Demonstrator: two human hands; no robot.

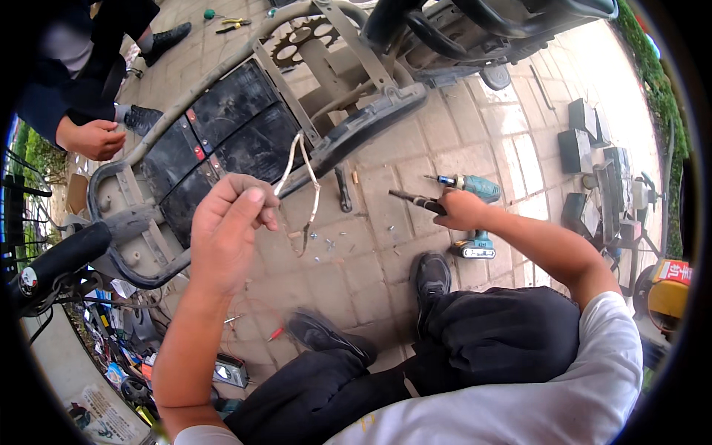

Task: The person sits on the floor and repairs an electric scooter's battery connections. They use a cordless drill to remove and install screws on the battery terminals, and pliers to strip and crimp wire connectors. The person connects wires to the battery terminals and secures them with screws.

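Observation:
My left hand (pixel 236 219) is raised in front of the vehicle frame, its thumb and fingers pinched on a white wire (pixel 288 165). A second white strand (pixel 317 194) hangs from the same bend, its lower end loose. Beside them, dark battery blocks (pixel 237 96) with red terminals sit inside the frame (pixel 211 78). My right hand (pixel 463 210) is closed around a dark, slim hand tool (pixel 420 201) resembling pliers, its tip pointing left toward the wire. Just beyond that hand, a teal cordless drill (pixel 480 188) lies on the paving, partly hidden by my hand and forearm.
A dark wrench (pixel 343 188) and scattered screws (pixel 330 241) lie on the paving. Another person's hand (pixel 93 139) is at the upper left. Black boxes (pixel 575 150) stand at right. A red-handled probe (pixel 276 334) and cluttered parts (pixel 122 334) lie lower left. Yellow-handled pliers (pixel 233 25) lie far off.

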